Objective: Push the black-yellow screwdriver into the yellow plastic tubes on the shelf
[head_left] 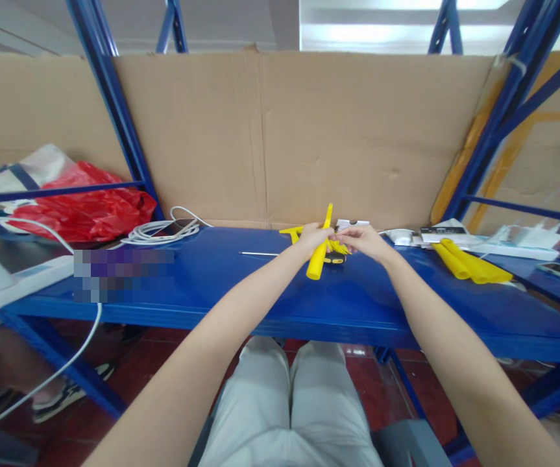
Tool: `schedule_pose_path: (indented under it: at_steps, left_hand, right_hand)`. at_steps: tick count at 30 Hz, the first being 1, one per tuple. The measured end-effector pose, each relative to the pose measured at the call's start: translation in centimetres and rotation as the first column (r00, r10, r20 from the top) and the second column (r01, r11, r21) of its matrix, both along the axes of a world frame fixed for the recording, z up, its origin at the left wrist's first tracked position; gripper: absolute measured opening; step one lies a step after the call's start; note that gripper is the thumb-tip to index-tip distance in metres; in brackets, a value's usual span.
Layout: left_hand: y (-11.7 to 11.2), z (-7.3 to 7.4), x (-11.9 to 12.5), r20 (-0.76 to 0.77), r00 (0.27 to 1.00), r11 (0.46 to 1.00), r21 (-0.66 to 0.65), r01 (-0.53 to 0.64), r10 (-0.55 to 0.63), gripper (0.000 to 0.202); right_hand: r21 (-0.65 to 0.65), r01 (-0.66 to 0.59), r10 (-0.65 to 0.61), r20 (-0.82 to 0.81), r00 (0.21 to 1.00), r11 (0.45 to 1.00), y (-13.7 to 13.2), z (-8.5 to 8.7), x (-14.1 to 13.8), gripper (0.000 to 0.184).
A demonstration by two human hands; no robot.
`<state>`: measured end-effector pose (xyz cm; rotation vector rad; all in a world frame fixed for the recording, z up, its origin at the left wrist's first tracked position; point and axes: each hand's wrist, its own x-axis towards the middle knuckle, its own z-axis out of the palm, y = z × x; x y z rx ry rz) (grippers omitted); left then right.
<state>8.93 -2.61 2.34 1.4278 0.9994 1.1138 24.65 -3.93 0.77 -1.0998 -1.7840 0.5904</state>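
My left hand (313,238) is closed around a yellow tapered tube (315,264), its wide end toward me and its narrow end pointing up and away. Beside it, my right hand (360,240) has its fingers pinched together close to the tube's side; anything between them is too small to make out. Under and behind the hands lie more yellow plastic pieces (288,231), partly covered. A thin metal shaft (257,253) lies left of the tube, and a black-and-yellow handle (335,257) shows to its right, looking like one screwdriver partly hidden.
Several yellow cone-shaped tubes (474,263) lie on the blue table (231,292) at right, near a white power strip (513,245). A coiled white cable (158,231) and red plastic bag (89,204) are at left. Cardboard (309,130) stands behind. Another person's leg and shoe (60,399) show below left.
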Motion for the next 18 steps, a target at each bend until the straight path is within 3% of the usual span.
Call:
schedule_pose_path:
  at_steps: [9, 18]
  left_hand:
    - [0.9, -0.2, 3.2, 0.095, 0.994, 0.997, -0.051, 0.049, -0.044, 0.012]
    - [1.0, 0.2, 4.9, 0.004, 0.999, 0.993, -0.107, 0.044, -0.044, 0.012]
  right_hand:
    - [0.011, 0.080, -0.080, 0.014, 0.997, 0.997, -0.1, 0.6, 1.7, 0.049]
    - [-0.042, 0.217, -0.215, 0.036, 0.976, 0.975, 0.0, 0.6, 3.1, 0.043]
